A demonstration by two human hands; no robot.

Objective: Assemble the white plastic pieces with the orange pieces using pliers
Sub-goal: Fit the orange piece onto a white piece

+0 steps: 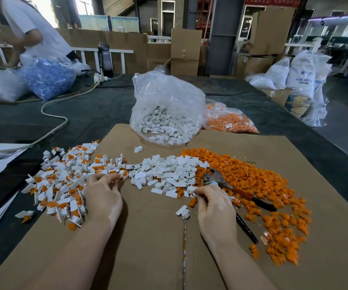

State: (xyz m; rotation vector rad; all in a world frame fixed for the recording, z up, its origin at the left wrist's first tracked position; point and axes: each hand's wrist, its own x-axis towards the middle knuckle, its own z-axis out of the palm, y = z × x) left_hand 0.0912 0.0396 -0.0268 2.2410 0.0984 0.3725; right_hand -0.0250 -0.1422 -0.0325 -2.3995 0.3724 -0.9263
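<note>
Daylight enters through bright, overexposed openings (43,7) at the far upper left, leaving the hall behind rather dim. Soft shadows lie under the forearms. Wide-angle distortion bends the edges, and the far background is slightly soft.

Factory floor or warehouse: stacked cardboard boxes (186,49), resin sacks (301,74), bulk bags of plastic parts (49,77).

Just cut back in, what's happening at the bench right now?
A person is joining white and orange plastic pieces on a cardboard sheet. The left hand holds a joined piece at the edge of the finished pile. The right hand pinches a white piece. The pliers lie on the orange pile, unheld.
</note>
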